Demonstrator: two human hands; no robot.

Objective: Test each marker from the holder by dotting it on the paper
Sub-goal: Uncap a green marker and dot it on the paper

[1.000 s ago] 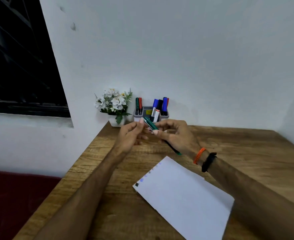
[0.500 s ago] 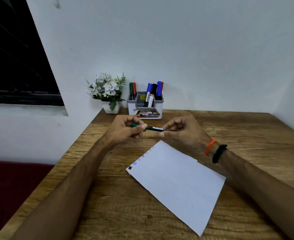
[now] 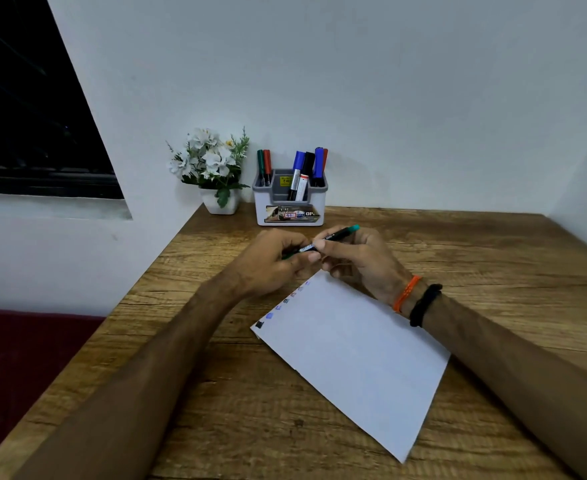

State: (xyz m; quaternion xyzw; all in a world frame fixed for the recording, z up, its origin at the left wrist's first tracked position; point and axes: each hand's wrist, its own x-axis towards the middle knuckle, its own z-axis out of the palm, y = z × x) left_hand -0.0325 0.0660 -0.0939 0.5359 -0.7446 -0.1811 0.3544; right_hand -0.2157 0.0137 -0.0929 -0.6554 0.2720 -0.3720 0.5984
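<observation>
Against the back edge of a wood-grain table point(image 3: 458, 258), where it meets a plain white wall point(image 3: 389, 81), stands a white and grey holder point(image 3: 289, 206) with markers point(image 3: 299, 171) upright in its compartments: green and red ones at its left end, blue, black and red ones toward its right. Just beside it, at the table's back left corner, sits a small white pot of white flowers point(image 3: 212, 168). A dark window point(image 3: 25, 116) fills the upper left, and a dark red surface point(image 3: 18, 351) lies beyond the table's left edge.

A sheet of white paper point(image 3: 351, 355) lies skewed across the middle of the table, with a row of small coloured dots point(image 3: 278, 308) along its upper left edge. Above the paper's far corner both hands meet on a green marker point(image 3: 337, 235). The right hand point(image 3: 361, 261), with orange and black bands at the wrist, pinches the barrel, whose green end sticks up to the right. The left hand point(image 3: 271, 261) is curled round the marker's other end, which its fingers hide, so whether the cap is on or off cannot be made out. The dots nearest the hands are too faint to name by colour.
</observation>
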